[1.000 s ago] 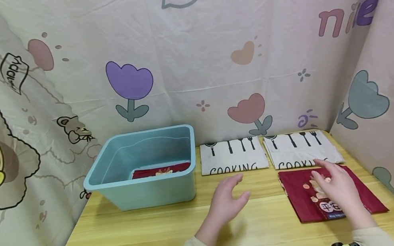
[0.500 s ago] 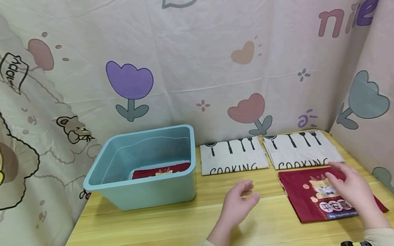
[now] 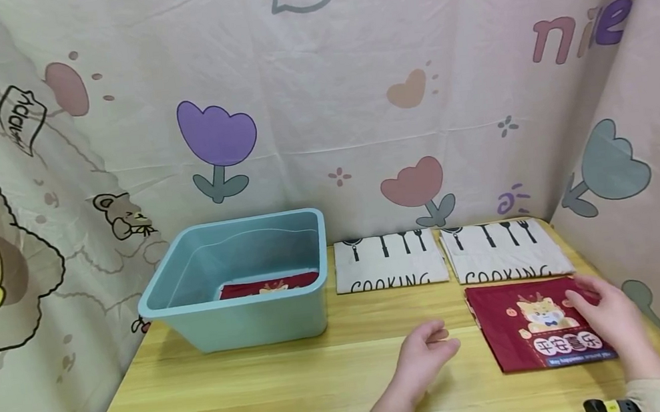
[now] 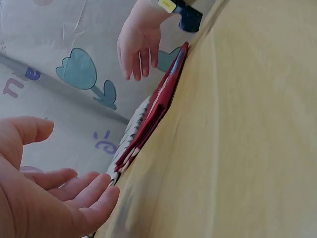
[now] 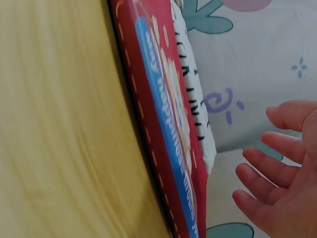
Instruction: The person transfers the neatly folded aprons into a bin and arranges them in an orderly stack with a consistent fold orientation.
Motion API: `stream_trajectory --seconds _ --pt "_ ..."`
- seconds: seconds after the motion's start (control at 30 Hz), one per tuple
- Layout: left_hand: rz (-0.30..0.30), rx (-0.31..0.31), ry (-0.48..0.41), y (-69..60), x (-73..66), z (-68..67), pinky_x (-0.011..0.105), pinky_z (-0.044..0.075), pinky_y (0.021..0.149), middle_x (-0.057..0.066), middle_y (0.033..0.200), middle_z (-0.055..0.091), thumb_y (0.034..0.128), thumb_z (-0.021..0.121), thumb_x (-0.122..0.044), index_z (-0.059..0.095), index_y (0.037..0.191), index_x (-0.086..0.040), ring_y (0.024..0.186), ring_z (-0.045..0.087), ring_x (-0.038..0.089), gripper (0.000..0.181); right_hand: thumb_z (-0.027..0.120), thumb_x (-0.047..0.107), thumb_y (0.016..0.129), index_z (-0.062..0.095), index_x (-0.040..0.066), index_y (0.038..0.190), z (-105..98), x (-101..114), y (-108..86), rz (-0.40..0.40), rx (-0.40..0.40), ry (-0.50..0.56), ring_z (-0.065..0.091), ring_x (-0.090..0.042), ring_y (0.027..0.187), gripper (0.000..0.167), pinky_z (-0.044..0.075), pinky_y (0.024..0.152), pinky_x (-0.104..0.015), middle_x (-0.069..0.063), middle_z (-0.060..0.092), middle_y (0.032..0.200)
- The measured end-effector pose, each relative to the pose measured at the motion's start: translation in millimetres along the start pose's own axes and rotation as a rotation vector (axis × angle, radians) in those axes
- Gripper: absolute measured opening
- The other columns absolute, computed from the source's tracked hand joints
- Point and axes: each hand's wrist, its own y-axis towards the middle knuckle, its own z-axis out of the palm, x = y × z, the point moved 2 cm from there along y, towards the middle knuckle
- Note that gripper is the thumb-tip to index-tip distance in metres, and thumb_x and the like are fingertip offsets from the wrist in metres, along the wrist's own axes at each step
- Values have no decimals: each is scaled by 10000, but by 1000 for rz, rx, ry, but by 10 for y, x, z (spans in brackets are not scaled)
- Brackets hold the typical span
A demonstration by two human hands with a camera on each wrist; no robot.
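On the right of the table lies a folded red cloth (image 3: 503, 332) with a cartoon animal, white lettering and a blue strip. My right hand (image 3: 613, 314) is over its right side, fingers loosely bent and holding nothing; the right wrist view shows the hand (image 5: 282, 173) apart from the cloth (image 5: 148, 129). Left of the cloth, my left hand (image 3: 423, 360) hovers above the table with relaxed fingers and nothing in it. In the left wrist view its palm (image 4: 44, 198) faces the cloth's edge (image 4: 158, 104).
A light blue plastic bin (image 3: 240, 326) stands at the left with another red cloth (image 3: 248, 288) inside. Behind the red cloth lie two folded white cloths, a left one (image 3: 390, 263) and a right one (image 3: 506, 251), printed COOKING. A patterned curtain (image 3: 317, 86) encloses the back and sides.
Both hands have moved to the right and somewhat nearer the front edge. The right hand now uncovers more of the red cloth's print. The cloths and bin have stayed put.
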Motion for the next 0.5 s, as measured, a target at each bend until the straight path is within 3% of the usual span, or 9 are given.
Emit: stream_trajectory --seconds 0.23,0.5 --pt "-58 -29 -108 6 39 186 380 547 807 112 1087 667 853 726 -93 590 1259 76 973 631 211 460 524 307 1019 393 -156 1364 -56 -135 34 36 44 -31 421 -578 1131 592 347 869 -687 -441 413 1306" --pt "-98 -80 -184 61 43 374 432 537 844 128 1081 656 826 715 -69 584 1251 80 973 626 239 469 500 361 1019 317 -169 1409 -129 -230 113 131 95 -68 336 -606 1172 683 324 905 -719 -471 324 1338"
